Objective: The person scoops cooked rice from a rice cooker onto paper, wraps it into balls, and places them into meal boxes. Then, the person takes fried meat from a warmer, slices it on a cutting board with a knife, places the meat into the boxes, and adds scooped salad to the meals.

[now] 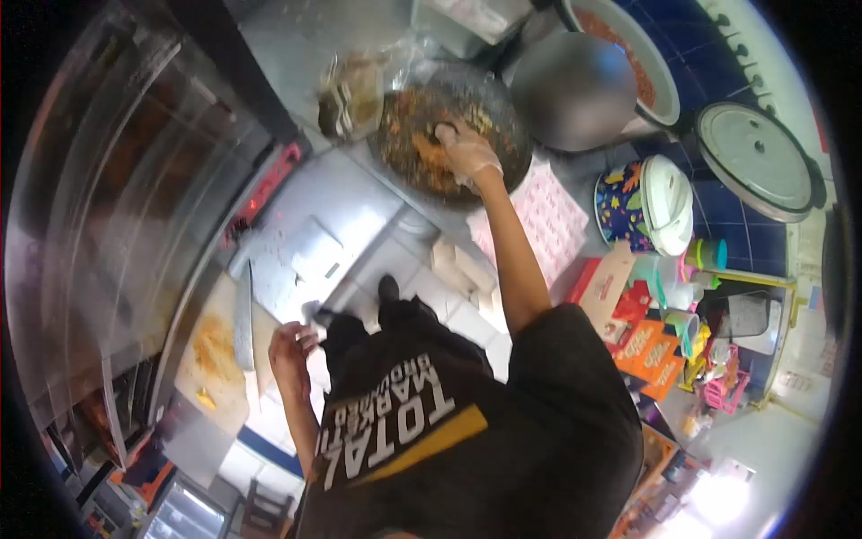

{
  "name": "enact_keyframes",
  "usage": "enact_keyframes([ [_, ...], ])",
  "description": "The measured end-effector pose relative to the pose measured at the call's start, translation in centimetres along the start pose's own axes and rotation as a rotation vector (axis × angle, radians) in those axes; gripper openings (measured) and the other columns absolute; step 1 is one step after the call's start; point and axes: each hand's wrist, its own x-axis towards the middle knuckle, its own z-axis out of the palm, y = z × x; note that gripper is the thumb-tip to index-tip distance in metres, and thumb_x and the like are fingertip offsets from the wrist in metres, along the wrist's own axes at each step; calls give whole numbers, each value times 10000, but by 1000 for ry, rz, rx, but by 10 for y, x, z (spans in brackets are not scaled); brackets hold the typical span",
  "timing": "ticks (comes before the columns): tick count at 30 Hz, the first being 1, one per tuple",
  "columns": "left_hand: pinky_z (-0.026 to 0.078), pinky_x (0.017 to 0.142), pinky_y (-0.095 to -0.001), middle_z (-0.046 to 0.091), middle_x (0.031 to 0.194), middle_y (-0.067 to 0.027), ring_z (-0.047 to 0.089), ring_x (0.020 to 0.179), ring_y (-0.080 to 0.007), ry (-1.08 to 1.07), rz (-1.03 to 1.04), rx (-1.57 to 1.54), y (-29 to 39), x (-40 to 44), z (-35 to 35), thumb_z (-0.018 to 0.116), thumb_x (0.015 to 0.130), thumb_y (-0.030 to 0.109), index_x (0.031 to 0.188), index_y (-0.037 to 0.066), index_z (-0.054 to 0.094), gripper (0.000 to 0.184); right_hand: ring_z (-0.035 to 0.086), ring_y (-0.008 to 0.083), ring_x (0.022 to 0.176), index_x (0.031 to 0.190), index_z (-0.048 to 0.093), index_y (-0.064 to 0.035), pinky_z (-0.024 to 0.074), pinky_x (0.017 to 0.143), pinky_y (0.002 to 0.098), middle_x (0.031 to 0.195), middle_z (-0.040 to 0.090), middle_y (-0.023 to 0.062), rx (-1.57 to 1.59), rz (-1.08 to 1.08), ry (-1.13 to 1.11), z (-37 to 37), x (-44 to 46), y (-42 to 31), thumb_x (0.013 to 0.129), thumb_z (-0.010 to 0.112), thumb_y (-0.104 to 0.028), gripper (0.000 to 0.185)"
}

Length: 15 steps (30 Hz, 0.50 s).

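My right hand (467, 154), in a clear plastic glove, reaches into a wide dark pan (512, 108) of chopped, brownish-orange food. Its fingers bend down over the food, and whether they hold any is too small to tell. My left hand (292, 349) is in the air beside a cutting board (229, 409), its fingers partly curled and apart with nothing in them. On that board lie a long knife (243, 319) and orange-yellow residue. A clear plastic bag (346, 99) sits against the pan's left side. Pink-patterned paper (548, 225) lies just below the pan.
A large pot (666, 90) of reddish food stands at the upper right, near a round lid (756, 148). A patterned container (620, 202) with a white lid, red and orange boxes (648, 346) and cups line the right. Glass-fronted equipment (117, 189) fills the left.
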Motion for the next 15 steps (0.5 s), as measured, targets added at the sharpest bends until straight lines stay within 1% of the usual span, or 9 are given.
enact_keyframes([
  [1,583,746,-337,709,990,-131,707,830,-228,-20,-17,11,7,-2,4,590,1005,215,1117,29,628,220,529,451,1280,1508,404,-181,423,1073,477,1394,544,279,-10,-52,-8,-14,11,5,993,428,-525,620],
  [2,586,736,-335,710,989,-130,708,828,-228,-23,-62,32,11,-16,-1,591,1005,214,1117,28,628,220,523,449,1289,1504,405,-186,418,1080,472,1406,535,276,-90,-259,144,-14,2,15,988,430,-536,624],
  [4,589,721,-327,710,978,-131,708,829,-222,-10,-76,52,7,-14,-2,593,1005,216,1116,28,630,221,517,447,1298,1500,407,-192,413,1087,467,1418,526,272,-189,-503,334,-21,7,17,984,431,-548,628],
  [6,588,714,-325,708,967,-133,708,815,-220,30,-89,76,3,-8,0,597,1004,212,1116,31,632,216,526,432,1298,1509,390,-186,434,1083,474,1399,545,264,195,194,-10,-23,-29,-24,986,475,-507,619],
  [7,591,709,-327,706,962,-135,708,798,-221,54,-102,84,0,-4,1,596,1003,202,1113,33,633,204,555,460,1249,1495,412,-185,438,1068,497,1330,589,282,105,55,172,21,-24,-1,981,465,-535,625],
  [10,594,706,-330,706,958,-135,707,787,-223,-47,-110,80,4,-1,12,592,1003,189,1109,36,632,191,559,476,1236,1499,413,-196,425,1075,510,1300,605,295,210,29,76,-25,-18,6,977,460,-540,627],
  [12,594,703,-331,706,956,-136,708,788,-222,-42,-98,80,3,3,16,588,1007,191,1110,35,632,193,605,461,1173,1523,375,-214,474,1006,513,1236,641,290,334,94,107,-46,-12,13,980,497,-517,634],
  [14,593,698,-332,707,951,-137,708,789,-221,-17,-95,99,3,2,15,580,1013,197,1112,34,631,197,664,423,1064,1548,316,-211,523,895,511,1115,696,250,-77,145,322,-61,3,23,973,548,-496,683],
  [15,591,695,-331,710,949,-138,709,789,-221,-18,-89,80,-1,5,15,575,1018,207,1113,30,631,208,697,440,833,1564,255,-229,533,777,555,974,707,258,-184,-2,453,-47,19,49,1002,516,-462,662],
])
